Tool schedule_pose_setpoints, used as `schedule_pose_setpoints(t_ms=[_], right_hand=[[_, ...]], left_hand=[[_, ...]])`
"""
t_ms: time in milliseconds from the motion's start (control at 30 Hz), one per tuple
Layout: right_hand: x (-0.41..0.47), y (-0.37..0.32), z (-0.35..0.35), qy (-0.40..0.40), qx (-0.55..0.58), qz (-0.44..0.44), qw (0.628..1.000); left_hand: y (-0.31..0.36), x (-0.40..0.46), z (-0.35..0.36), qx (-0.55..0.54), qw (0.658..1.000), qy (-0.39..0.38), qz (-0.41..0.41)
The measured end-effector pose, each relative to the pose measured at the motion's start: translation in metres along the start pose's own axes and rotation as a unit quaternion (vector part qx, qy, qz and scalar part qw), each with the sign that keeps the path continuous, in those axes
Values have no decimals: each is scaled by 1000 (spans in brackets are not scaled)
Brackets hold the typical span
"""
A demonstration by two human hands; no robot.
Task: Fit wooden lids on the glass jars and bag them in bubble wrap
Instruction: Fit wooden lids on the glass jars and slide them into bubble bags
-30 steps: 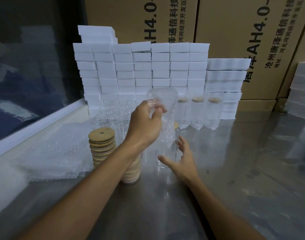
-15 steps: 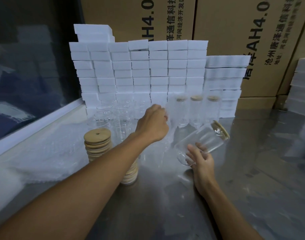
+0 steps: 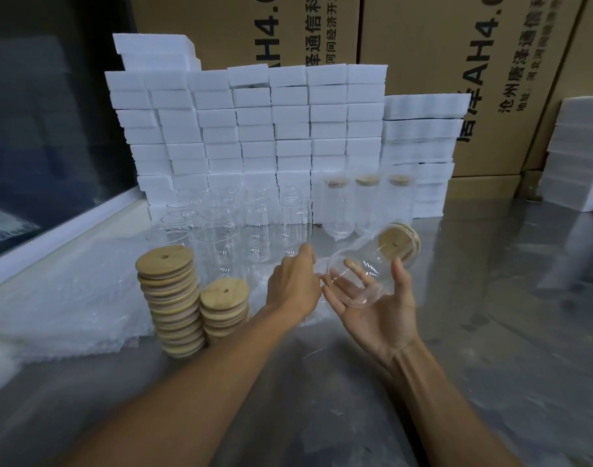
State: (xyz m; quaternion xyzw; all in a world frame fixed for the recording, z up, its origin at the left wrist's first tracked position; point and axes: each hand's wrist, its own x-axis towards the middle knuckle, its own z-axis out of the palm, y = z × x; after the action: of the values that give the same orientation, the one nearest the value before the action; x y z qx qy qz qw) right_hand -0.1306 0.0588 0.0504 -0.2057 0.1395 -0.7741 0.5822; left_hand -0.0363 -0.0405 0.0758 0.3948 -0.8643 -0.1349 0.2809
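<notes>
Our right hand [image 3: 377,298], palm up, cradles a clear glass jar with a round wooden lid [image 3: 372,264]; the fingers curl under its base and the thumb rises along its near side. The jar lies tilted in the air above the grey metal table [image 3: 490,332], its lidded end pointing up and to the right. Our left hand [image 3: 293,286] sits just beside the jar's base, knuckles towards us, fingers curled on a thin edge of clear bubble wrap [image 3: 325,269] that trails towards the jar; how firmly it pinches we cannot tell.

Left of that hand stand two stacks of round wooden lids with centre holes [image 3: 190,298], the left one taller. Beyond them a cluster of open clear glass jars [image 3: 241,227] stands upright. To the right of those, three lidded jars already in bubble wrap [image 3: 366,207] stand in a row against a wall of stacked white foam blocks [image 3: 254,129]. A sheet of bubble wrap [image 3: 69,298] lies flat on the table's left side. Brown cardboard boxes with black printed lettering [image 3: 456,45] rise behind the foam.
</notes>
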Motion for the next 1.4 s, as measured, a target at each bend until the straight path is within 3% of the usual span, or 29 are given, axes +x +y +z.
schedule_pose_setpoints(t_ms=[133,333,567,867,1033,1233,1333,1400], right_hand=[[3,-2,0,-18,48,-9,999],[2,-10,-1,-29,66,-36,997],[0,-10,-2,-24,23,-37,999],[1,7,4,-25,-150,-91,984],[6,19,-5,53,-300,-157,940],[8,24,-15,28,-470,-163,867],[8,26,-10,11,-440,-119,890],[13,26,-5,41,-421,-72,903]], left_hand=[[0,-11,-2,40,995,28,87],[-3,-32,-2,110,980,-15,164],[-2,-40,8,144,983,-15,109],[-8,-33,8,-97,994,16,45],[-14,-35,8,-172,984,42,7],[-20,-40,13,-166,984,58,8],[-25,-38,13,-155,987,31,-4],[-29,-36,12,-139,990,15,-15]])
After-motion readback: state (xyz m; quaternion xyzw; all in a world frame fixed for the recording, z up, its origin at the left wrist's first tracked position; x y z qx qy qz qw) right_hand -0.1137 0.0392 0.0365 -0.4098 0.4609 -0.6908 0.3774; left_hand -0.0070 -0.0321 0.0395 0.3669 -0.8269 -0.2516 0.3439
